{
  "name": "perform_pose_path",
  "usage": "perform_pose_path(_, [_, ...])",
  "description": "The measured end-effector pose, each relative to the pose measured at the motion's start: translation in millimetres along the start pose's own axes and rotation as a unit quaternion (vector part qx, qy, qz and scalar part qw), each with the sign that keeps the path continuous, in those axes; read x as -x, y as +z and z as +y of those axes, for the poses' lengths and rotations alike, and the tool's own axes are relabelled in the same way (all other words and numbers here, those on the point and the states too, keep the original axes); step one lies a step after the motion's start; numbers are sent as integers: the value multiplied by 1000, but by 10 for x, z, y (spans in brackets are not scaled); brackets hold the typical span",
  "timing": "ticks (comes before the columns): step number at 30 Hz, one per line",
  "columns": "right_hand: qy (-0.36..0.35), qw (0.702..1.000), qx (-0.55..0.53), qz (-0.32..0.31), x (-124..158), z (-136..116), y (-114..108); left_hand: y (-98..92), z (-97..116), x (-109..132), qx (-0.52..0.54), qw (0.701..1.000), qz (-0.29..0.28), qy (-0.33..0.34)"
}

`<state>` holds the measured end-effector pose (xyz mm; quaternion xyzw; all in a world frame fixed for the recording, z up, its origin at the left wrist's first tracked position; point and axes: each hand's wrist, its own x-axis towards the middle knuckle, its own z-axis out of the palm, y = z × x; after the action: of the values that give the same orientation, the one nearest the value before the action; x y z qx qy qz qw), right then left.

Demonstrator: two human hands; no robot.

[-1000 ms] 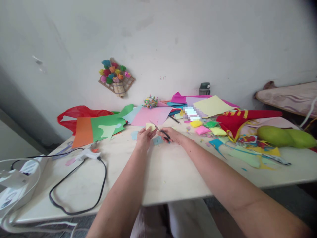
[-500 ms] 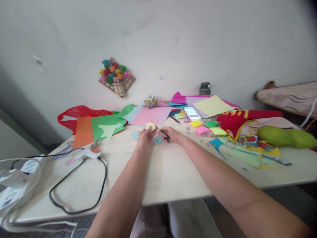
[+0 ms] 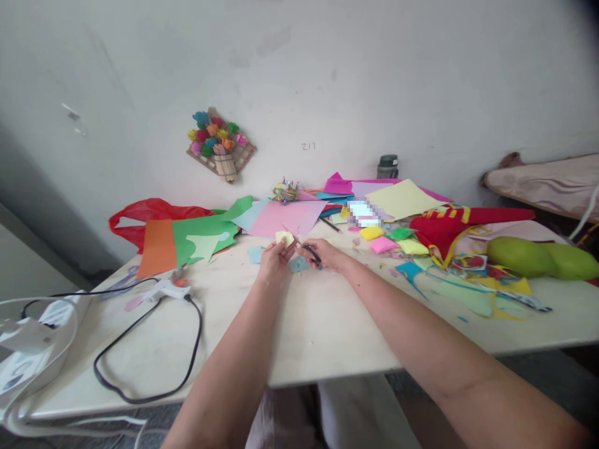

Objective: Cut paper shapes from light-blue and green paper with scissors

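My left hand [image 3: 275,259] pinches a small piece of pale yellow paper [image 3: 283,237] above the middle of the table. In my right hand [image 3: 324,254] is a pair of scissors [image 3: 311,252] with dark handles, the fingers closed round them. The blades point up and left and meet the yellow paper's right side; whether they cut into it is too small to tell. Light blue paper scraps [image 3: 298,264] lie on the table beneath both hands. Just beyond them is a large pink sheet [image 3: 290,216].
A white glue gun [image 3: 169,290] with a looped black cord lies left, near a power strip [image 3: 60,318]. Orange paper [image 3: 158,248] and green paper [image 3: 196,234] lie behind it. Coloured packets [image 3: 384,244], paper scraps and a green gourd-like object [image 3: 524,257] cover the right side.
Both hands stay almost where they were, still holding the yellow paper and the scissors. The paper looks turned very slightly; nothing else has visibly moved.
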<state>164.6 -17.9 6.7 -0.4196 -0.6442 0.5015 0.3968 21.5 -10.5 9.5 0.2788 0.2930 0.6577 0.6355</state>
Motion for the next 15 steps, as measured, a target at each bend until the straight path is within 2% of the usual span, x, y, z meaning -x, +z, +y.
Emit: perform_pose_path(15, [8, 1000, 3, -5, 48, -76, 29, 15, 33, 23, -14, 1000, 18, 13])
